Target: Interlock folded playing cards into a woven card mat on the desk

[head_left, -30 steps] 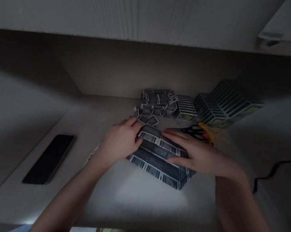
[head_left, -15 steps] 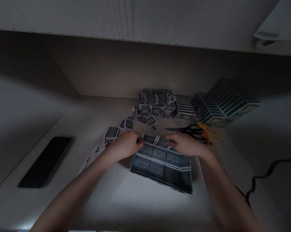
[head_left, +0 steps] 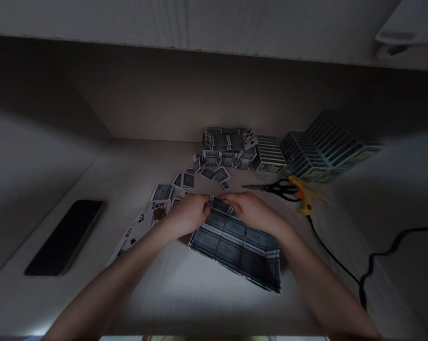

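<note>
A pale built-in desk [head_left: 136, 166] runs across the lower frame beneath a pale overhead shelf [head_left: 200, 21]. At the upper right of the desk stand blocks of joined grey-blue playing cards [head_left: 325, 149], and a stacked card structure [head_left: 228, 149] sits at upper centre. A black smartphone [head_left: 63, 238] lies face down at the left, and a black cable [head_left: 333, 258] trails along the right. Just below the blocks lie black-handled scissors [head_left: 281, 189] beside a yellow glue gun [head_left: 304, 195]. At lower centre, a flat panel of joined grey-blue cards [head_left: 231, 246] lies tilted on the desk. The left hand [head_left: 185, 215] and right hand [head_left: 251, 208] meet at its upper edge, their fingers [head_left: 203, 201] pressed together and apparently pinching it. Loose cards [head_left: 209, 174] lie above, and face-up cards [head_left: 139, 232] fan out to the left.
</note>
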`<action>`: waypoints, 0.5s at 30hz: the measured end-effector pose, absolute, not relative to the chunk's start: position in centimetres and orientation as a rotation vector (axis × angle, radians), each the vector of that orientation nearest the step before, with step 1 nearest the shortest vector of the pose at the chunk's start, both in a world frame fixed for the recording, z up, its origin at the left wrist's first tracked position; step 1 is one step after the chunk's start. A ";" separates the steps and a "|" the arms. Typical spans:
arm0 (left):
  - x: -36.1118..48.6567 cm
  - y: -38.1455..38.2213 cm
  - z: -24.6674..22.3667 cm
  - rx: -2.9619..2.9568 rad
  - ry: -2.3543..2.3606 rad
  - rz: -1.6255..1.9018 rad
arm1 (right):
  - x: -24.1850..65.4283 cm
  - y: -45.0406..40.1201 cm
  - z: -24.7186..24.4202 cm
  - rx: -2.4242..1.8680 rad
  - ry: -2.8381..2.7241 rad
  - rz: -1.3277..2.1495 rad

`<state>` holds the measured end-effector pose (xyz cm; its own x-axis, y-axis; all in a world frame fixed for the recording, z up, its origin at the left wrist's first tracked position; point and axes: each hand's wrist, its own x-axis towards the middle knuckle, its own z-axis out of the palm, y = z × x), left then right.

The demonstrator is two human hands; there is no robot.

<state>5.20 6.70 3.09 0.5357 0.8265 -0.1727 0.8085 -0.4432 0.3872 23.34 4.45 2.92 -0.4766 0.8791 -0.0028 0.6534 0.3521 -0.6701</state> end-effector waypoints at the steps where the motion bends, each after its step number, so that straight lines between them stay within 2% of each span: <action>1: 5.2 6.8 3.0 2.320 1.316 0.068 | 23.4 4.5 2.8 -1.350 -2.253 0.870; 15: 6.2 5.7 2.8 2.377 1.448 0.020 | 22.9 4.5 3.0 -1.373 -2.291 0.837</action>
<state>6.17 5.71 2.79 0.4756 0.8630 -0.1704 0.8579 -0.4121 0.3069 22.95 4.51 3.03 -0.4747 0.8801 -0.0097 0.6791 0.3592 -0.6401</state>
